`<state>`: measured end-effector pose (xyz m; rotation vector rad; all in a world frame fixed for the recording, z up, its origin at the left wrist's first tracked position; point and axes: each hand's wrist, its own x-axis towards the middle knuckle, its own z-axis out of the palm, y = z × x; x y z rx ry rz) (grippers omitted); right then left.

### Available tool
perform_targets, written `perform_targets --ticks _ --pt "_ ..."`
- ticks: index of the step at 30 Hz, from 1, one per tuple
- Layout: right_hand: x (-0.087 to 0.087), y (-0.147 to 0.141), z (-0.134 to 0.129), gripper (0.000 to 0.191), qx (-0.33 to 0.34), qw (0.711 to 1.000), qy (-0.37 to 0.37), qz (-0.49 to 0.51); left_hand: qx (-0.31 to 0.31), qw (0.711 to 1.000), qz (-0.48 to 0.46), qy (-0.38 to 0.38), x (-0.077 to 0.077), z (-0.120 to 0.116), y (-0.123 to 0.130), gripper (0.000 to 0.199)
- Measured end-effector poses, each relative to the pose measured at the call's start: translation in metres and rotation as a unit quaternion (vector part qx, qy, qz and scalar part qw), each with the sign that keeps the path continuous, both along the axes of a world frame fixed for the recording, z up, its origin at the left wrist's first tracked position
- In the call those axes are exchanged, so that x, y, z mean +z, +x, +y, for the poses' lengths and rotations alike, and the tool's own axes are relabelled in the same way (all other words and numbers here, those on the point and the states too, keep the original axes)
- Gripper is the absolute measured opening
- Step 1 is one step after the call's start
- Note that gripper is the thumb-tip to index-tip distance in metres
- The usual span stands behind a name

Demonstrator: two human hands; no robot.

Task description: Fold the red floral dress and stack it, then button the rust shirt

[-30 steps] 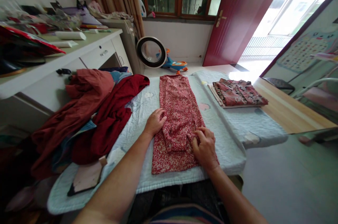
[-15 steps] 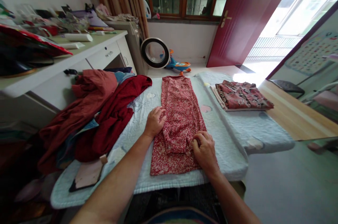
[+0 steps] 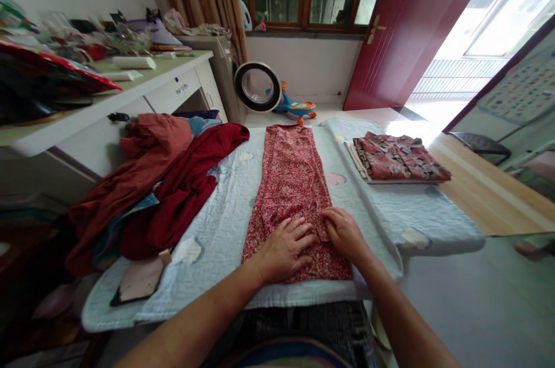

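A red garment (image 3: 295, 171) with a fine pale print lies in a long folded strip on the light blue quilted cover (image 3: 229, 200). Its lower end, with another fabric layer on top, is nearest me. My left hand (image 3: 286, 249) rests flat on this lower part, fingers spread. At the right edge of the upper layer, my right hand (image 3: 344, 232) has its thumb and fingers pinched on the cloth. Part of the layer's hem is hidden under my left hand.
Left lie a rumpled dark red garment (image 3: 186, 194), a rust-coloured one (image 3: 151, 142) and a phone-like flat case (image 3: 139, 281). A folded patterned garment stack (image 3: 399, 157) sits right. Beyond are a white desk (image 3: 173, 90), a round washer door (image 3: 258, 88) and an orange-blue ride-on toy (image 3: 297, 108).
My left hand has moved from the garment's left edge down and right onto its lower part. My right hand has shifted slightly up and right, and the lower layer's edges have spread.
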<state>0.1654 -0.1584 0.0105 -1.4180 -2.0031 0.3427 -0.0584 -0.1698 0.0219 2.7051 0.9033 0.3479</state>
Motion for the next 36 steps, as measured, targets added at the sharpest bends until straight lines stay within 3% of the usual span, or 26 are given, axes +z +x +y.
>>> perform_targets --ticks 5,10,15,17,20,22,26,31,36 --pt "-0.001 0.021 0.02 0.03 -0.008 0.999 0.029 -0.012 0.003 1.0 0.001 0.013 -0.005 0.0 -0.001 0.044" --pt "-0.01 0.016 0.028 0.028 0.036 0.999 0.022 -0.015 0.001 1.0 -0.008 0.025 -0.006 0.0 0.0 0.042" --pt "-0.013 0.006 0.022 0.028 -0.068 0.996 0.044 -0.044 -0.002 0.998 -0.048 0.04 -0.002 -0.003 -0.004 0.051" --pt "-0.005 -0.002 0.015 0.028 -0.07 0.995 0.061 -0.044 0.037 0.996 -0.075 0.043 0.003 -0.005 -0.012 0.051" --pt "0.007 -0.019 0.001 0.025 -0.002 0.998 0.049 -0.042 0.129 0.986 -0.1 0.033 0.009 -0.005 -0.029 0.039" --pt "0.011 -0.029 -0.006 0.022 0.037 0.998 0.017 -0.054 0.155 0.983 -0.094 0.017 0.009 -0.005 -0.041 0.03" --pt "0.011 -0.039 -0.014 0.02 0.064 0.994 -0.028 -0.088 0.131 0.989 -0.064 -0.005 0.004 -0.011 -0.053 0.024" --pt "0.016 -0.035 -0.026 0.023 0.07 0.995 -0.026 -0.07 0.113 0.992 -0.056 -0.008 0.006 -0.028 -0.051 0.041" --pt "0.026 -0.029 -0.046 0.032 0.096 0.991 -0.042 -0.081 0.057 0.997 -0.046 -0.031 0.013 -0.033 -0.046 0.058"
